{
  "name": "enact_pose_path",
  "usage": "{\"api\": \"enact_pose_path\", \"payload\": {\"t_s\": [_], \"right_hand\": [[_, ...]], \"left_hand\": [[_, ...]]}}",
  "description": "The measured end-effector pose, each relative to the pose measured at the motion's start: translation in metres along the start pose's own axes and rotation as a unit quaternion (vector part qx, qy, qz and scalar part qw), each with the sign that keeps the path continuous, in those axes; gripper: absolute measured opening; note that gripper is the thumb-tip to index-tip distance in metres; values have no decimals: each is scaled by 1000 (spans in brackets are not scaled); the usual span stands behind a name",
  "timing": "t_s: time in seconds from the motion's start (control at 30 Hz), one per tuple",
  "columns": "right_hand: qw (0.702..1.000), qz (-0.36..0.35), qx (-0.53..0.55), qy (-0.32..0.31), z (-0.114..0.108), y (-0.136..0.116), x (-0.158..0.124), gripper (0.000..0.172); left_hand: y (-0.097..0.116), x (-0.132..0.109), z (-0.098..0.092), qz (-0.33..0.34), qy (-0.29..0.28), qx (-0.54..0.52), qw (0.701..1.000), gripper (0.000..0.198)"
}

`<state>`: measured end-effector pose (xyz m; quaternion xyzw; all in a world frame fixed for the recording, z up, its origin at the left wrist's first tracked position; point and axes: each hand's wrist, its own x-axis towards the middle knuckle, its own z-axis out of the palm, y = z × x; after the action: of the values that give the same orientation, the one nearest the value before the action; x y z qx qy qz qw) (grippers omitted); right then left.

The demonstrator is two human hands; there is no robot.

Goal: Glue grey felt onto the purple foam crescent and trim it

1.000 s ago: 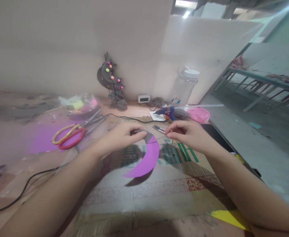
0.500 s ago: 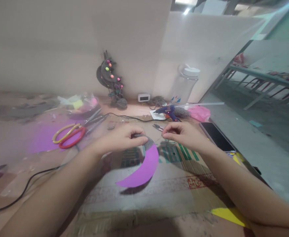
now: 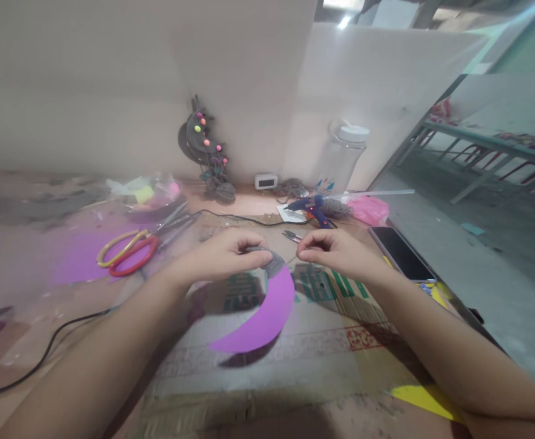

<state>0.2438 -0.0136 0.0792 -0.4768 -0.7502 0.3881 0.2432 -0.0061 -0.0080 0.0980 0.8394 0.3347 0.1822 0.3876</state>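
As left hand (image 3: pixel 226 255) pinches, purple crescent (image 3: pixel 277 310) slants, pointing near-left

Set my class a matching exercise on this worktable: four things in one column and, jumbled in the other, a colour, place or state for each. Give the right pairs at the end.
Things
1. Purple crescent
2. Scissors
3. Phone
4. Bottle

Descriptions
A. Lying flat, with a dark screen
B. Standing upright, see-through, with a white lid
C. Held at its top end by the left hand, with grey yarn wrapped there
D. Handles in two colours, yellow and red

Right pairs
1-C
2-D
3-A
4-B
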Motion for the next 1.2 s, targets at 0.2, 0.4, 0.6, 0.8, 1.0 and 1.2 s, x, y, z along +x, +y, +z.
{"api": "enact_pose_path", "payload": {"t_s": [0.2,0.4,0.6,0.8,1.0,1.2], "right_hand": [[997,23,65,31,3,-5,-1,24],[993,1,101,62,8,-9,-4,22],[994,-5,55,90,11,0,1,21],[967,-80,18,243,-3,6,0,28],[994,-44,53,87,-1,-13,-12,40],[992,2,118,39,16,-20,-11,30]], "left_hand": [[-2,0,1,28,-19,-58,998,29],[-2,-2,4,2,-55,-76,996,31],[-4,0,6,3,-44,-101,994,31],[-6,5,4,-15,118,-111,987,33],[-3,7,12,-19,152,-59,986,34],[-4,9,19,-15,162,-50,985,34]]}}
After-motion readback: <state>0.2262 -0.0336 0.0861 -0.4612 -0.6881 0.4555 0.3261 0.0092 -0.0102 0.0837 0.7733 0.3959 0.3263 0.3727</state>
